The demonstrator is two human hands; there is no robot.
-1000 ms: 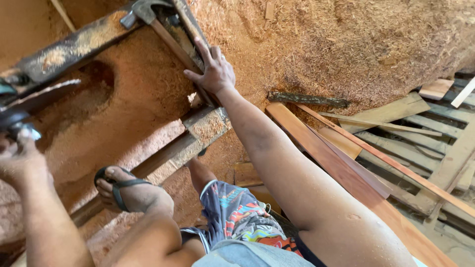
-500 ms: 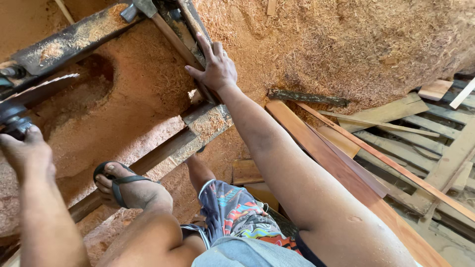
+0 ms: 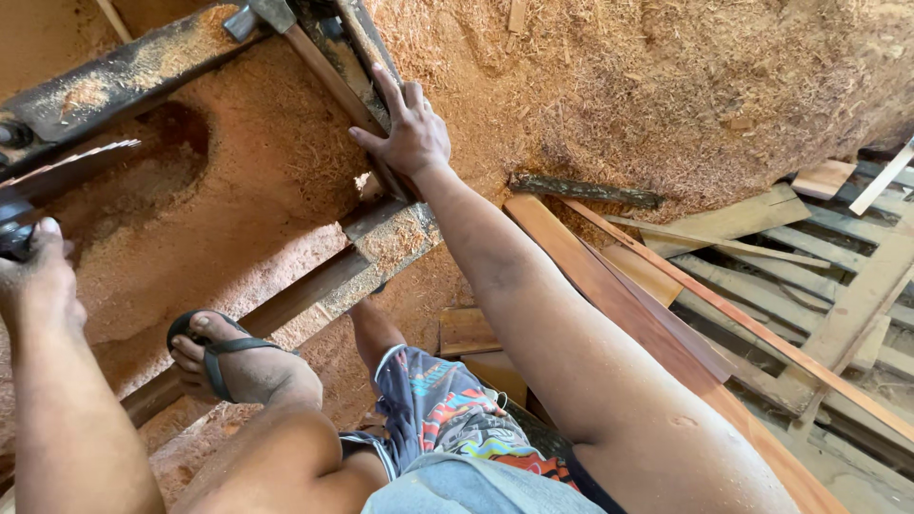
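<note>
My right hand (image 3: pixel 407 133) rests flat, fingers spread, on a dusty metal rail (image 3: pixel 354 48) of a saw frame. At the left edge my left hand (image 3: pixel 36 276) is closed around a dark metal part (image 3: pixel 13 238) next to a toothed circular saw blade (image 3: pixel 71 164). My left foot in a black sandal (image 3: pixel 217 354) stands on a lower frame beam (image 3: pixel 381 249) covered with sawdust. Patterned shorts show at the bottom.
A big heap of sawdust (image 3: pixel 666 86) fills the top right, with more under the frame. Reddish planks (image 3: pixel 628 305) run diagonally beside my right arm. Loose boards and slats (image 3: pixel 828 276) lie stacked at the right. A short dark stick (image 3: pixel 583 190) lies on the heap's edge.
My left hand has slid a little lower at the left edge while still gripping. My right hand stays on the rail and my foot has not moved.
</note>
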